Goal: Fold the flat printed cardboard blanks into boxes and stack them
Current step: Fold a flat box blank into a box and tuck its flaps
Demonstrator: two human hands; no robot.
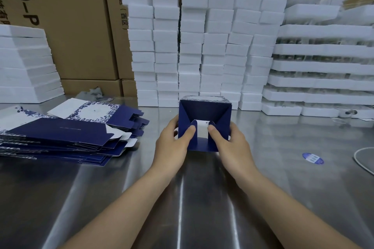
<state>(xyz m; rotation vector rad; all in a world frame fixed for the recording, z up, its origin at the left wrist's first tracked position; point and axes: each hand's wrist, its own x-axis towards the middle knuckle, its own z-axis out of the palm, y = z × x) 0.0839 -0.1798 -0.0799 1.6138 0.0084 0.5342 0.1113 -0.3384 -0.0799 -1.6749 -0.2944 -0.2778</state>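
Note:
A dark blue cardboard box (pixel 204 111) stands partly folded on the steel table (pixel 283 178), its end facing me. My left hand (pixel 174 143) grips its left side and my right hand (pixel 230 145) grips its right side. Both thumbs press the two small end flaps inward over a white gap. A pile of flat blue-and-white printed blanks (pixel 66 133) lies on the table to the left, apart from both hands.
Tall stacks of white foam blocks (pixel 202 46) rise right behind the box. White foam trays (pixel 323 66) fill the right, more foam (pixel 26 62) the far left. Brown cartons (pixel 70 26) stand behind. A round blue sticker (pixel 312 158) and a white cable (pixel 362 159) lie at right.

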